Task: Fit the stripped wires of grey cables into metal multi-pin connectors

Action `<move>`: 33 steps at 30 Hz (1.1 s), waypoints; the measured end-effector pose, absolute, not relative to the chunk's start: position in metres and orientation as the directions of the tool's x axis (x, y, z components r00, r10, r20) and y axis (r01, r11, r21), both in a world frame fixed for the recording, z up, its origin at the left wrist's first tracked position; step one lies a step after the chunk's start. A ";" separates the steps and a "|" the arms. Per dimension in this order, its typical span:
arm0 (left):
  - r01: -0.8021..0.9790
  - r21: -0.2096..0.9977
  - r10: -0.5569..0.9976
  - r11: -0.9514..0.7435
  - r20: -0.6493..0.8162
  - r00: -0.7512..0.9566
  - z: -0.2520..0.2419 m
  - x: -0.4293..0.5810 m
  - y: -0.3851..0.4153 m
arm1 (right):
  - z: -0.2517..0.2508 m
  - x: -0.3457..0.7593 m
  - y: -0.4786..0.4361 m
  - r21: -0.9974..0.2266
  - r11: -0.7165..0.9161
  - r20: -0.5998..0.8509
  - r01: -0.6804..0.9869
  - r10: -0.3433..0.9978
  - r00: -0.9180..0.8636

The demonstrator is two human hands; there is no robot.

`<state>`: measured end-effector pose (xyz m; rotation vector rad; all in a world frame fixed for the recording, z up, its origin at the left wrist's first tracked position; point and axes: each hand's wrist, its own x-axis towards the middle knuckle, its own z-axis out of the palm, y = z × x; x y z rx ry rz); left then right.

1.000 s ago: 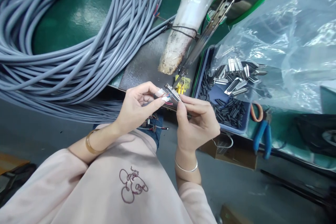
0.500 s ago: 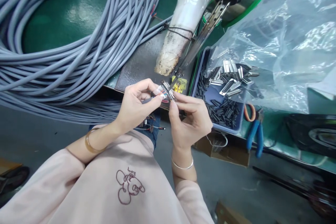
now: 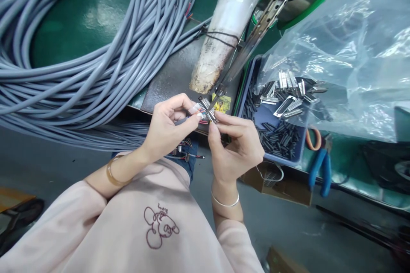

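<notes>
Between thumb and fingers my left hand pinches the thin coloured wires at a cable's end. Closed at the fingertips, my right hand grips the lower end of a metal multi-pin connector. The wires meet the connector's row of pins, though my fingers partly cover where they join. A mounted soldering iron slants down from above, its tip at the connector. Just behind lies a yellow piece. To the left of the iron is a white plastic-wrapped roll with a scorched end.
Grey cables spread over the green table at left. On the right, a blue bin holds black sleeves and metal connectors under a clear plastic bag. Blue-handled pliers lie at the table edge. Several wired connectors rest on my lap.
The view has shifted slightly, so the bin, pliers and iron appear a little farther right. Both hands keep their grip, with the connector still at the iron's tip.
</notes>
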<state>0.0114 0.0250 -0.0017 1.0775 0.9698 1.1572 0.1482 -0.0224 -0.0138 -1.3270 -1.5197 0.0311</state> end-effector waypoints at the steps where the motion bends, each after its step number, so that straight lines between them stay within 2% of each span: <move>1: -0.207 0.976 0.988 0.063 -0.031 0.152 -0.001 0.012 0.026 | -0.013 0.148 -0.022 -0.601 0.379 0.669 0.704 0.720 0.183; 6: -0.198 0.980 0.989 0.030 0.001 0.151 0.004 0.012 0.029 | -0.008 0.148 -0.019 -0.562 0.388 0.694 0.730 0.701 0.162; 14: -0.158 0.984 0.986 0.079 -0.054 0.158 0.002 0.012 0.029 | -0.010 0.148 -0.020 -0.539 0.375 0.696 0.754 0.702 0.149; 24: -0.094 0.996 0.990 -0.005 0.018 0.137 0.012 0.011 0.026 | -0.001 0.148 -0.020 -0.523 0.351 0.692 0.777 0.706 0.148; 31: -0.151 0.983 0.979 0.100 -0.069 0.193 0.008 0.009 0.030 | -0.001 0.145 -0.021 -0.450 0.364 0.718 0.815 0.690 0.089; 33: -0.155 0.979 0.974 0.136 -0.103 0.203 0.005 0.008 0.030 | -0.006 0.147 -0.023 -0.462 0.379 0.712 0.802 0.697 0.080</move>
